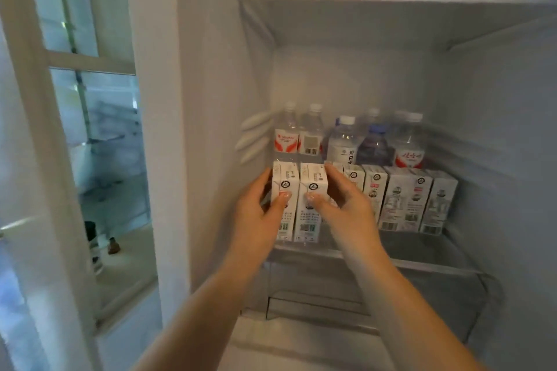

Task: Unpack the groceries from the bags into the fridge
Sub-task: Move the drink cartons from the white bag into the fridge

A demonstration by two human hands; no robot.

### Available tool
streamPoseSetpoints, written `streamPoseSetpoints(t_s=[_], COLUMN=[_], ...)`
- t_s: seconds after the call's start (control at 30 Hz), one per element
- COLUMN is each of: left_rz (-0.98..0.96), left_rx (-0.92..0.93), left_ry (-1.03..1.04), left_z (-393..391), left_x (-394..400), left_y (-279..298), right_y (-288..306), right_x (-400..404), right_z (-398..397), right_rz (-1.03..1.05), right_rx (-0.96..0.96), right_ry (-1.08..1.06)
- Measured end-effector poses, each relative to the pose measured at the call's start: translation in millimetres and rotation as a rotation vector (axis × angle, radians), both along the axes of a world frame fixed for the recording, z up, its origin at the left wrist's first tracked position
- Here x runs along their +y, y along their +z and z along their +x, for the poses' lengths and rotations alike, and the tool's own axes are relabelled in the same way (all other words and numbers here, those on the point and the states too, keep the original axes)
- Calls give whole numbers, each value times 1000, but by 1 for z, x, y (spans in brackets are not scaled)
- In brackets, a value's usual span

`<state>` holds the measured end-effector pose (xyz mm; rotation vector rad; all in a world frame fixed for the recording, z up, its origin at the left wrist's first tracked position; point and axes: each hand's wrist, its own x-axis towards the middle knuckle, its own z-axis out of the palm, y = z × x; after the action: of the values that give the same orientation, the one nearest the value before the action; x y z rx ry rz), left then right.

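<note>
Now I am pressing two white rectangular milk cartons (298, 202) together between my hands, the left hand (259, 214) curled round the left carton's outer side with its thumb on the front, the right hand (340, 205) gripping the right one likewise, and both cartons are standing at the left front of the clear glass fridge shelf (422, 262). Beside them a row of matching white cartons (404, 199) and, behind, clear plastic water bottles (346, 138) are already sitting in place, so I am judging the unpacking well along. No bags are showing, so what is left I cannot tell.
</note>
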<state>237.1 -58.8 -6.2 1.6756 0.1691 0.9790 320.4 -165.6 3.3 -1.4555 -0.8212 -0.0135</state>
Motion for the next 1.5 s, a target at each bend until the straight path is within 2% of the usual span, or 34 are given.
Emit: streamPoseSetpoints(t_s=[0.47,0.67,0.8,0.93,1.07,1.3,1.5], left_rz=[-2,79,156,91,82,114,94], left_rx=[22,72,157,138,135,161,189], left_ry=[98,76,-22,-125,-122,-81,-60], left_z=[52,48,38,34,40,50,63], left_x=[30,28,28,24,26,29,37], left_y=[-29,-35,-34,-33,-35,-36,-37], right_y=[-20,-28,-41,-53,-55,-46,-43], right_x=[35,29,11,4,6,12,17], right_z=[41,34,22,14,20,25,38], right_rz=[-49,-107,-275,-464,-543,-712,-809], right_rx=[-2,-152,-205,-211,-228,-369,-449], right_ry=[-36,-89,-29,42,11,-38,-153])
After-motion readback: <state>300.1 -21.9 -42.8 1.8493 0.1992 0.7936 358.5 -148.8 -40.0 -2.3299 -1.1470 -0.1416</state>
